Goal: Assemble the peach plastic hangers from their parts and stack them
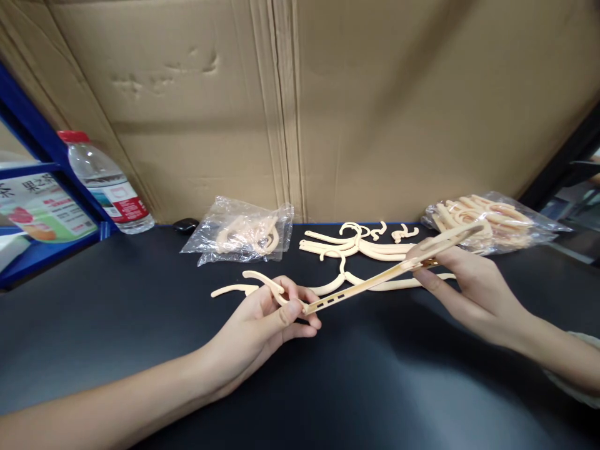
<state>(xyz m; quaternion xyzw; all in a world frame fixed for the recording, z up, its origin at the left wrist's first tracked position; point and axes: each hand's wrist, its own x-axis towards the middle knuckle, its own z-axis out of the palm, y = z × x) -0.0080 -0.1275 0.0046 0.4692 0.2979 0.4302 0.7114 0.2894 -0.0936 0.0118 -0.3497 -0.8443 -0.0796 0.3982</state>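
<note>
Left hand [267, 315] pinched one end of a slotted cream plastic bar [375, 282] at centre frame, fingers closed; the right hand [462, 275] gripped its far end. A curved hook piece [262, 284] rested against the left fingers. The water bottle [105, 181] at upper left bore a red label, unreadable. Loose hanger parts [356, 244] and two clear bags [244, 234] lay behind on the black desk [140, 312].

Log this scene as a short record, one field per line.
left hand: grips one end of a cream slotted bar and a curved hook piece
right hand: grips the bar's other end
loose parts: cream hooks and arms on the black table, behind the bar
bags: small bag behind the left hand, full bag far right
bottle: far left, red cap
backdrop: cardboard
</note>
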